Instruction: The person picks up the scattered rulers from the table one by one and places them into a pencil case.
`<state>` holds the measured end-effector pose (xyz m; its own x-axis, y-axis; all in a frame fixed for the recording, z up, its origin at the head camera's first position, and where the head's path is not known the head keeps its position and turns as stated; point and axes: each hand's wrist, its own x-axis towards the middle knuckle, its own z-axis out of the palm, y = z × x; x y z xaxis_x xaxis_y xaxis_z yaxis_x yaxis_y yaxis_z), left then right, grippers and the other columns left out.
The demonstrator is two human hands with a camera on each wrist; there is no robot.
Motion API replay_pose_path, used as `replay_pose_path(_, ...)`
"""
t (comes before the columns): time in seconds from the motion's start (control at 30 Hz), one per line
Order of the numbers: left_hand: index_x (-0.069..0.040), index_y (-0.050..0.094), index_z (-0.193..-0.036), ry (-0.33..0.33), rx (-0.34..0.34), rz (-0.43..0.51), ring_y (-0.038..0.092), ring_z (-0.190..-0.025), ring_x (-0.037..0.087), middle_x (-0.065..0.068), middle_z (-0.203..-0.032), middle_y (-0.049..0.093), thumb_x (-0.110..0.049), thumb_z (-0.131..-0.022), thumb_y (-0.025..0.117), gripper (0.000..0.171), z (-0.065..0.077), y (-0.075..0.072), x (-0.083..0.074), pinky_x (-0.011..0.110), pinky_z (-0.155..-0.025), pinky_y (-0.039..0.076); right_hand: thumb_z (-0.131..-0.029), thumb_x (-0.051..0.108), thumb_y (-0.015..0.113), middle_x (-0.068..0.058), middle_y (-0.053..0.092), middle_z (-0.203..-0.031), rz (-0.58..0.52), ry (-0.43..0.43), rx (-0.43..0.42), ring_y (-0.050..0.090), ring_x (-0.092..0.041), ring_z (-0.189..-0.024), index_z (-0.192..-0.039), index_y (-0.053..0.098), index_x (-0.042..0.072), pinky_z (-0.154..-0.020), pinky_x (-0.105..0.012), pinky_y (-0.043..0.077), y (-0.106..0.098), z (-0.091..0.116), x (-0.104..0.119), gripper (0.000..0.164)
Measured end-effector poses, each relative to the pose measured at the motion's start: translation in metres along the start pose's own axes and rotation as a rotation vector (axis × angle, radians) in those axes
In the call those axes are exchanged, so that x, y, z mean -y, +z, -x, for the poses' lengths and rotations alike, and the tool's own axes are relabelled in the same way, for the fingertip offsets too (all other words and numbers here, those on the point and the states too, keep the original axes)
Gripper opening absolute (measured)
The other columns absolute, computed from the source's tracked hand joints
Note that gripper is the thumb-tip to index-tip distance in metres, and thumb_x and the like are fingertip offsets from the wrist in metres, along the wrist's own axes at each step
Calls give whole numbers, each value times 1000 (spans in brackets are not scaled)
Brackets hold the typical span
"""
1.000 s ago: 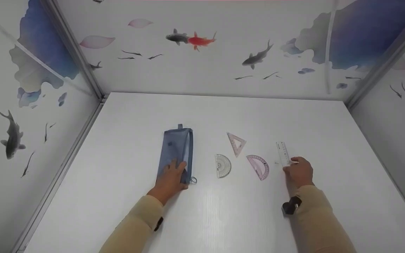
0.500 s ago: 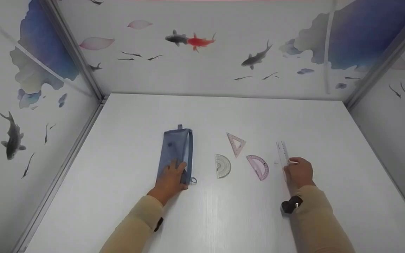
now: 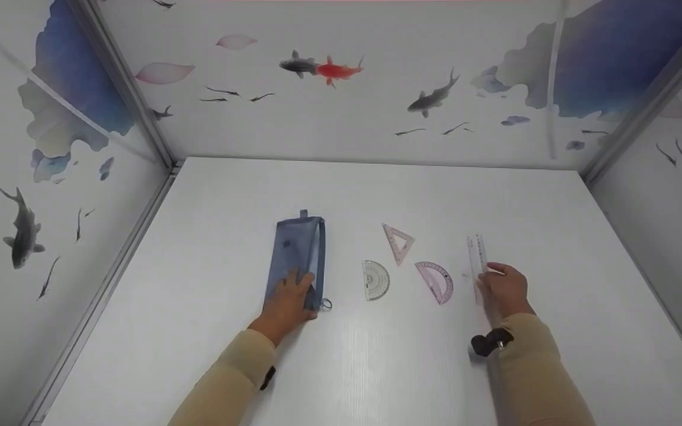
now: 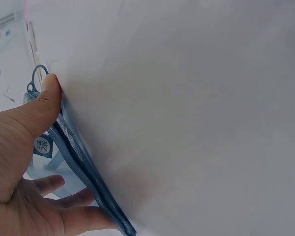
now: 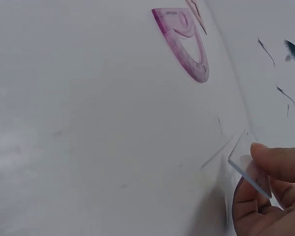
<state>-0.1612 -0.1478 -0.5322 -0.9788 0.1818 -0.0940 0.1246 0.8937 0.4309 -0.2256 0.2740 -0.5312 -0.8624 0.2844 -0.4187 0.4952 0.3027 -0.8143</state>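
Note:
On the white table lies a blue zippered mesh pouch (image 3: 298, 242). My left hand (image 3: 285, 305) rests on its near end with spread fingers; in the left wrist view the thumb (image 4: 48, 98) lies by the zipper pull (image 4: 38, 73) and the other fingers touch the pouch's edge. My right hand (image 3: 505, 288) pinches a clear ruler (image 3: 476, 251) between thumb and fingers by its right edge. The right wrist view shows the ruler's end (image 5: 248, 172) tilted above the tabletop. Part of the ruler is hidden behind the fingers.
Between the hands lie a clear protractor (image 3: 376, 280), a pink protractor (image 3: 436, 283) and a pale pink set square (image 3: 399, 242). White panels with painted fish (image 3: 338, 70) stand along the table's back and sides.
The ruler has tilted up in my right hand, its far end shifting slightly right and away from me. My left hand and the pouch have stayed put.

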Motion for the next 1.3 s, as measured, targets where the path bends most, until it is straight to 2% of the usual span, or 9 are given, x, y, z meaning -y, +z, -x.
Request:
replay_pose_path(0.13, -14, 38, -138, 4, -1, 2, 38, -126, 51, 29, -146, 29, -23, -78, 81, 74, -1, 0, 0, 59, -89, 46, -96, 18, 53, -20, 41, -145, -57, 14, 5, 43, -28, -124, -146, 38, 5, -107, -40, 35, 0, -1, 3, 54)
replay_pose_path(0.27, -14, 39, -137, 12, -8, 8, 39, -125, 51, 30, -144, 31, -22, -78, 81, 74, -1, 1, 1, 57, -89, 47, -96, 17, 55, -20, 46, -140, -75, -17, 10, 49, -21, -112, -146, 37, 3, -93, -29, 43, 1, -1, 8, 55)
replay_pose_path(0.37, -13, 39, -138, 18, -16, 7, 40, -124, 52, 30, -143, 32, -21, -77, 82, 74, -1, 1, 2, 57, -90, 47, -96, 18, 56, -19, 47, -139, -76, -18, 20, 50, -17, -107, -147, 37, 3, -85, -24, 43, 3, 0, 12, 56)
replay_pose_path(0.67, -14, 39, -135, 18, -11, 1, 40, -123, 52, 30, -143, 32, -22, -77, 82, 73, -1, 3, 2, 58, -88, 47, -98, 20, 55, -15, 39, -146, -219, 25, 95, 42, -22, -121, -151, 31, 9, -106, -35, 35, 11, 7, 18, 59)
replay_pose_path(0.9, -15, 39, -138, -4, 6, 1, 38, -126, 51, 29, -144, 30, -23, -78, 82, 75, -2, 5, 3, 61, -88, 46, -98, 17, 56, -12, 40, -144, -296, 35, 122, 42, -20, -119, -150, 32, 11, -106, -34, 34, 19, 10, 22, 58)
replay_pose_path(1.07, -14, 40, -138, 3, 0, 10, 39, -126, 51, 29, -144, 31, -22, -77, 82, 75, -1, 4, 3, 60, -90, 45, -98, 17, 56, -11, 42, -142, -306, 17, 122, 43, -19, -117, -150, 33, 11, -105, -32, 35, 24, 13, 28, 57)
replay_pose_path(1.17, -14, 39, -136, 5, -2, 1, 40, -125, 50, 29, -144, 31, -23, -77, 82, 74, -1, 3, 2, 59, -87, 47, -97, 14, 57, -6, 53, -125, -341, -10, 124, 49, -13, -103, -149, 34, 8, -94, -25, 42, 25, 17, 33, 57)
replay_pose_path(1.3, -16, 38, -135, 3, -5, -7, 40, -125, 50, 28, -144, 31, -24, -78, 82, 72, -1, 2, 0, 60, -84, 48, -96, 10, 59, 3, 54, -106, -381, -30, 124, 50, -11, -93, -148, 35, 5, -81, -20, 44, 29, 21, 39, 57)
